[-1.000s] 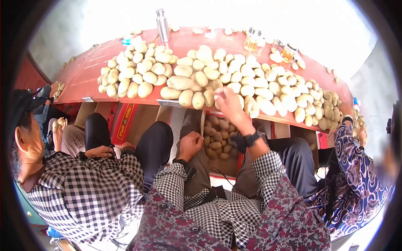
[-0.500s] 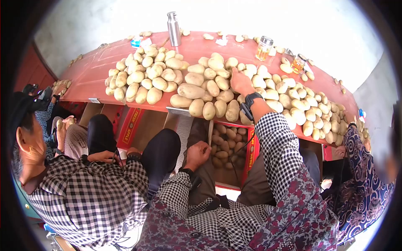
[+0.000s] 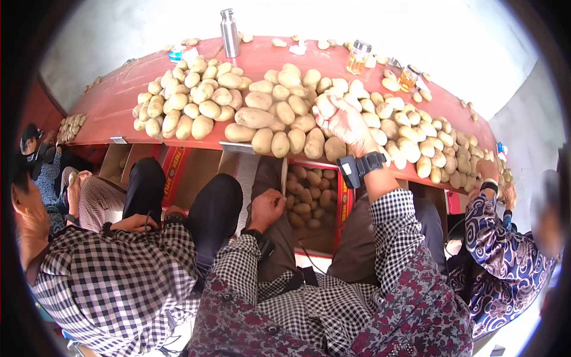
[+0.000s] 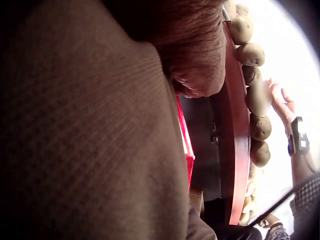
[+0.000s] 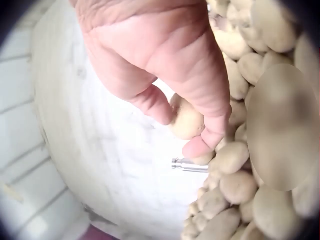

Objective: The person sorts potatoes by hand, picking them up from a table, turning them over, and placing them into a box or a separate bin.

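My right hand [image 3: 351, 126] is above the front part of a broad potato pile [image 3: 389, 126] on the red table. In the right wrist view, its thumb and fingers pinch a small pale potato [image 5: 187, 120], with more potatoes behind and to the right. My left hand [image 3: 266, 209] rests on my thigh with fingers loosely curled, holding nothing. The left wrist view shows only part of that hand [image 4: 195, 62], close to the trouser leg. Between my knees, below the table edge, a red box [image 3: 344, 199] contains several brown potatoes [image 3: 306, 196].
A second potato heap [image 3: 190, 98] lies left on the red table [image 3: 143, 68]. Toward the back stand a steel bottle [image 3: 229, 34] and two glass jars [image 3: 358, 58]. People sit on both sides: a checked sleeve [image 3: 119, 262] left, a blue patterned sleeve [image 3: 491, 217] right.
My right hand went from the table's front edge into the pile, then came up with a potato between its fingers. The left hand stayed on the thigh; the head view shifted.
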A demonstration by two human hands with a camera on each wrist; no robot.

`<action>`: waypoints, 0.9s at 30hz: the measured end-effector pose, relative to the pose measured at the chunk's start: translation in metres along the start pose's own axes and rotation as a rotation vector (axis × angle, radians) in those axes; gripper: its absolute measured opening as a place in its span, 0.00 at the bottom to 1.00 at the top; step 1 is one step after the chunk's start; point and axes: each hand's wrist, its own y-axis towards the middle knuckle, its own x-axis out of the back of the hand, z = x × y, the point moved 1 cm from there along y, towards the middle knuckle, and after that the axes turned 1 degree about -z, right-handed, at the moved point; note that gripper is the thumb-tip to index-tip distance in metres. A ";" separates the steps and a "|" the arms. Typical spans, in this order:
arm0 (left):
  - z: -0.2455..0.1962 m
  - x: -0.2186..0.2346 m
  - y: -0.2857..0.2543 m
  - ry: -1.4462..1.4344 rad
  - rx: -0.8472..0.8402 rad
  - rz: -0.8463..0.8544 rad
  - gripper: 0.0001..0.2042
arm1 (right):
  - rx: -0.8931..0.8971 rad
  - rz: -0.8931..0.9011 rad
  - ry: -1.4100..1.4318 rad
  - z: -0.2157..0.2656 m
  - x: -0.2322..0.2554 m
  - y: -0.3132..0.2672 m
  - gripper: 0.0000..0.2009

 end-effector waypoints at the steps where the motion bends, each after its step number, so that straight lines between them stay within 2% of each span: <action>1: 0.001 -0.002 0.000 0.013 0.000 0.011 0.08 | -0.023 -0.011 0.083 -0.005 -0.014 -0.017 0.11; 3: 0.008 -0.010 0.000 0.006 -0.098 -0.060 0.08 | -0.105 -0.052 0.244 -0.026 -0.027 -0.052 0.14; 6: 0.014 -0.014 0.000 0.051 -0.101 -0.020 0.08 | -0.265 0.061 0.341 -0.066 -0.024 -0.109 0.16; 7: 0.014 -0.016 -0.001 0.031 -0.112 -0.047 0.08 | -0.288 -0.001 0.242 -0.084 -0.014 -0.126 0.18; 8: 0.012 -0.015 -0.002 0.022 -0.078 -0.024 0.08 | -0.339 -0.072 0.291 -0.105 -0.001 -0.141 0.18; 10: 0.005 -0.012 0.001 0.010 -0.037 0.011 0.08 | -0.451 -0.266 0.332 -0.150 0.052 -0.163 0.17; 13: 0.004 -0.012 0.000 0.004 -0.054 -0.013 0.07 | -0.367 -1.024 0.409 -0.199 0.097 -0.183 0.17; 16: 0.006 -0.012 0.001 -0.006 -0.069 -0.029 0.07 | -0.343 -1.006 0.503 -0.215 0.123 -0.192 0.17; 19: 0.006 -0.012 0.000 -0.007 -0.067 -0.024 0.07 | -0.322 -0.944 0.359 -0.216 0.130 -0.186 0.16; 25: 0.004 -0.011 0.001 -0.036 -0.042 -0.006 0.07 | -0.142 -0.769 -0.177 -0.200 0.121 -0.169 0.10; 27: 0.006 -0.011 0.005 -0.028 -0.069 -0.025 0.06 | -0.139 -0.717 -0.596 -0.179 0.093 -0.154 0.08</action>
